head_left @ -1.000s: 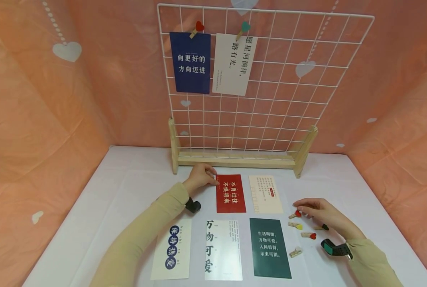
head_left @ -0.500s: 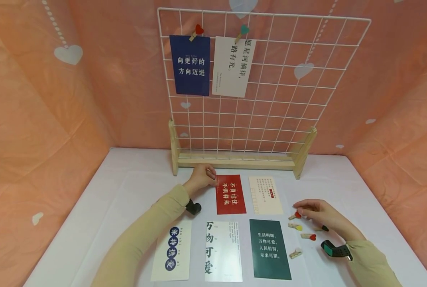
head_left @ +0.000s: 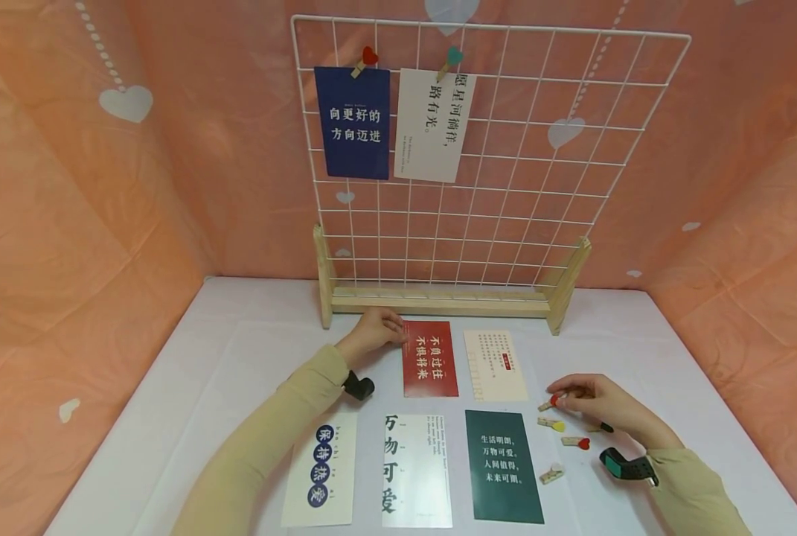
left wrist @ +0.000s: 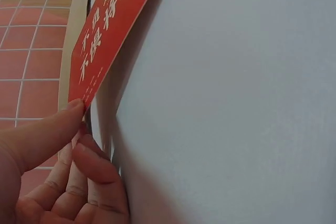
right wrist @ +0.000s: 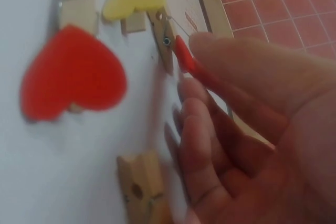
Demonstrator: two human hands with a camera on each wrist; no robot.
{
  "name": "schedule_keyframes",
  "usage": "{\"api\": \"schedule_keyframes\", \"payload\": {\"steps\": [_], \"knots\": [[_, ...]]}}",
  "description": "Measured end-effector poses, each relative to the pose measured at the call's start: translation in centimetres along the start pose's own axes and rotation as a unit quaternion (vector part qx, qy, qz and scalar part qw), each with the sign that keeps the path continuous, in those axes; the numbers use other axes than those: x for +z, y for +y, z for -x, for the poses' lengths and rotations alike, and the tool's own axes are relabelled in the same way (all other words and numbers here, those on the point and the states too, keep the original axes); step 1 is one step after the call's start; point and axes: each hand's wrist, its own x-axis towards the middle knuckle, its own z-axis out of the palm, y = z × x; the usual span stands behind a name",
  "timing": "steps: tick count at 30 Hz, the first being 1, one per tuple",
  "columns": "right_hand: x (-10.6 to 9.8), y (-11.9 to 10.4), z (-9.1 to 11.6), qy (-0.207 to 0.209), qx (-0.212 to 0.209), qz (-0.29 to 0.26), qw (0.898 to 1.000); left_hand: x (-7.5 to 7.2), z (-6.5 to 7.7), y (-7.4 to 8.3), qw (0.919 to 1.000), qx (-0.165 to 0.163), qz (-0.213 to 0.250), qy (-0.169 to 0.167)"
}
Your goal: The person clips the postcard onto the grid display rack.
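Observation:
My left hand (head_left: 373, 331) pinches the left edge of a red card (head_left: 430, 359) with white lettering. In the left wrist view, thumb and fingers hold one corner of the card, which slants up from the white tabletop, a shadow below it. Over at the right, my right hand (head_left: 595, 398) pinches a small wooden clothespin (right wrist: 167, 40) by its red heart, seen edge-on in the right wrist view. Close by lie clothespins with a yellow heart (head_left: 557, 426) and another red heart (head_left: 583, 443). A further clothespin (right wrist: 142, 182) lies below the right fingers.
A white wire grid (head_left: 505, 193) stands behind on a wooden base (head_left: 438, 304). Clips hold a navy card (head_left: 353, 152) and a white card (head_left: 431, 156) on it. On the table are a cream card (head_left: 495, 365), a green card (head_left: 504, 465) and two white cards nearer the front.
The red card has risen a little from the table in my left hand, shifting slightly toward the grid. My right hand has stayed nearly in place at the red-heart clothespin.

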Motion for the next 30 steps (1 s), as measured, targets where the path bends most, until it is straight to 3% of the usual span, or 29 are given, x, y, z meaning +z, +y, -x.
{"api": "schedule_keyframes", "payload": {"steps": [10, 23, 30], "knots": [[0.00, 0.06, -0.18, 0.006, -0.015, 0.016, 1.000, -0.17, -0.14, -0.49, 0.9981, 0.012, 0.057, -0.021], [-0.04, 0.27, -0.28, 0.010, -0.045, 0.044, 0.998, -0.16, -0.21, -0.58, 0.9897, -0.026, 0.135, -0.038], [0.03, 0.18, -0.39, 0.015, -0.039, 0.047, 0.998, -0.16, -0.15, -0.84, 0.9839, -0.045, 0.168, -0.040]]}}
